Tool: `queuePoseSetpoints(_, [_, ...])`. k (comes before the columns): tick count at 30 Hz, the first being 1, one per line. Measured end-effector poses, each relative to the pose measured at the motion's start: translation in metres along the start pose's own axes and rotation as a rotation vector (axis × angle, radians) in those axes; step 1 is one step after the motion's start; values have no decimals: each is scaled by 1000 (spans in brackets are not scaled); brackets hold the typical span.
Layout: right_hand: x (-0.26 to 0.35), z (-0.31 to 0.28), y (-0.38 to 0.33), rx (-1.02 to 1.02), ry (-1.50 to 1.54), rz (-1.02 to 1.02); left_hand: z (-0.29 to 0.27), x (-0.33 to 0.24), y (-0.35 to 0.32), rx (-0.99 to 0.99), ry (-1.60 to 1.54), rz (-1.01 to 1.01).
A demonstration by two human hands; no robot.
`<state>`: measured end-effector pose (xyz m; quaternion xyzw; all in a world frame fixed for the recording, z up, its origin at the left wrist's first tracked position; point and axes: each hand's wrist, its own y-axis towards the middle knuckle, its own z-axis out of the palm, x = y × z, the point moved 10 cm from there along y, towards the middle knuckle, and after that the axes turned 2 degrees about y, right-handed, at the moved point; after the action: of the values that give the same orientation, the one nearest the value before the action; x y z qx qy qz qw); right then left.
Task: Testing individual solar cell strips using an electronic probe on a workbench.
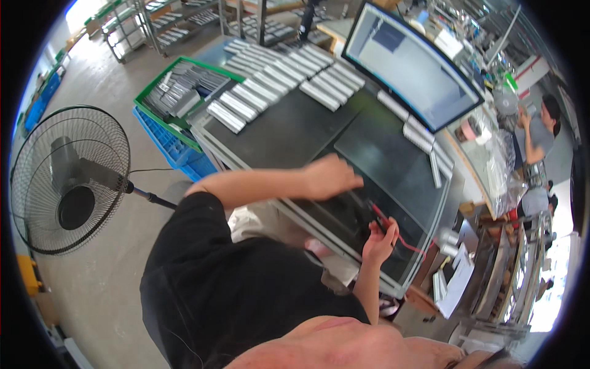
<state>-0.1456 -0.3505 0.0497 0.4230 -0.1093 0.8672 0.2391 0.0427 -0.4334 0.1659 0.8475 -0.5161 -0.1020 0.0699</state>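
Note:
My left hand point(329, 178) reaches over the near part of the dark work table point(264, 141), its fingers curled together. Whatever they may hold is hidden. My right hand point(380, 241), lower and farther right, is closed around a slim red-and-black pen-like tool point(381, 216). A thin red cable point(410, 247) runs from beside this hand across the dark tabletop. The area between my hands is dark and slightly blurred, so small parts there cannot be made out. Rows of silver-white metal bars point(264, 86) lie toward the table's far left.
A monitor point(412, 64) stands at the table's far right edge. On the left, a green crate point(147, 92) of grey parts sits on a blue crate point(163, 138), near a standing fan point(70, 178). Another person point(541, 135) is at a bench on the right. Shelving racks point(147, 27) stand behind.

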Motion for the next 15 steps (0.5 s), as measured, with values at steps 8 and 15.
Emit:
queuePoseSetpoints(8, [-1,3,1,-9,-12,9,-19,144,-48,-108,141,-287])
queuePoseSetpoints(15, [1,7,-1,-13,-54,12,19,178,-69,-68,36,-322])
